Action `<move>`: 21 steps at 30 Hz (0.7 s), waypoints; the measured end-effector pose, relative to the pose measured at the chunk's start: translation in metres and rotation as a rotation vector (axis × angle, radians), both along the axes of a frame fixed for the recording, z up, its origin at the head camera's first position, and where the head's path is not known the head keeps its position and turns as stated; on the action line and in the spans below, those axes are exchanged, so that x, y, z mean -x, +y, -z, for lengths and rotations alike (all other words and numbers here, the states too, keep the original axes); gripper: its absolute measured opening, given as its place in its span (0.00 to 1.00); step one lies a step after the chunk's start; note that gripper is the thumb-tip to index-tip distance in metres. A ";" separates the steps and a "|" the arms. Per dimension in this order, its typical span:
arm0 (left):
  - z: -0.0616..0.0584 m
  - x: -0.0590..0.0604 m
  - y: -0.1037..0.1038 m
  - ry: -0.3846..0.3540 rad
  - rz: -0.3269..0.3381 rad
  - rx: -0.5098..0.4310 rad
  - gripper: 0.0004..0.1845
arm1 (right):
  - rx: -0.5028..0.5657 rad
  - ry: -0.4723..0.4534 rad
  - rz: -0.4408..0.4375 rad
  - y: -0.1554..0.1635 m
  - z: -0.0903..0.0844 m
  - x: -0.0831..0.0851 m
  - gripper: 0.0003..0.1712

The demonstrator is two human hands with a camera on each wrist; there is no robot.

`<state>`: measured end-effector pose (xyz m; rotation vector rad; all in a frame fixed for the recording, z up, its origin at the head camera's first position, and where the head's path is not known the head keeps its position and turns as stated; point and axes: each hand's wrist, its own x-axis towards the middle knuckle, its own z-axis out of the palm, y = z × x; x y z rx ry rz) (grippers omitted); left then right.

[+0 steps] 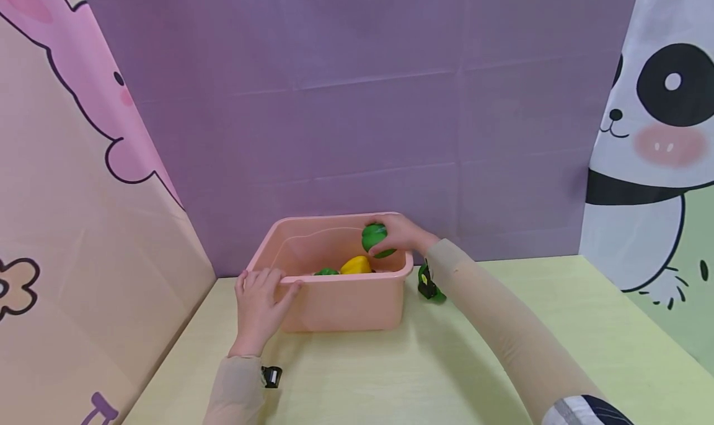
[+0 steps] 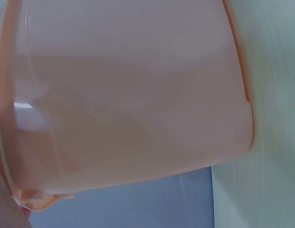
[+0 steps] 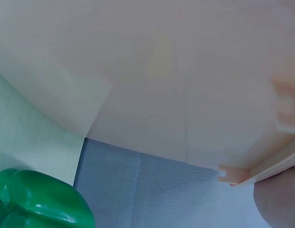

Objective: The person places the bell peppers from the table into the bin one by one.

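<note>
A pink plastic bin [image 1: 340, 304] stands on the table. My left hand [image 1: 259, 307] grips its rim at the front left corner; the left wrist view shows the bin's outer wall [image 2: 128, 104] up close. Inside the bin's back right part, my right hand [image 1: 404, 234] holds a green bell pepper [image 1: 375, 239] between thumb and fingers. Below it in the bin are a yellow bell pepper [image 1: 356, 265] and a green vegetable [image 1: 326, 271], both partly hidden by the front rim. Another green bell pepper [image 3: 45, 199] is outside the bin, on its right; in the head view my wrist partly covers it.
The pale yellow table [image 1: 346, 375] extends in front of the bin and to both sides. Close behind the bin hangs a purple cloth [image 1: 362, 127]. Printed panels stand at the left [image 1: 95, 258] and right [image 1: 636, 227].
</note>
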<state>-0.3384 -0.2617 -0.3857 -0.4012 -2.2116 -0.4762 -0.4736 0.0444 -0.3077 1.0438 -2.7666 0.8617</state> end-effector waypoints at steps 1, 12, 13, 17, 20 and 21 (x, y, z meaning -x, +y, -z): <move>0.000 0.000 0.000 -0.001 -0.001 0.000 0.19 | 0.006 -0.001 -0.003 0.000 0.000 0.001 0.38; 0.001 -0.001 0.000 0.002 0.000 -0.004 0.18 | -0.038 -0.008 -0.015 -0.003 0.001 0.000 0.35; 0.001 -0.001 0.000 0.001 -0.001 -0.003 0.18 | -0.047 -0.004 -0.014 -0.003 0.000 -0.001 0.34; 0.000 -0.001 0.000 0.001 0.002 -0.004 0.18 | -0.099 0.034 -0.010 -0.004 -0.001 -0.002 0.33; 0.000 -0.001 0.000 0.006 0.003 -0.002 0.19 | -0.165 0.079 0.006 -0.005 -0.002 -0.002 0.33; 0.000 -0.001 0.000 0.007 0.004 -0.002 0.19 | -0.187 0.093 0.011 -0.005 -0.003 -0.002 0.33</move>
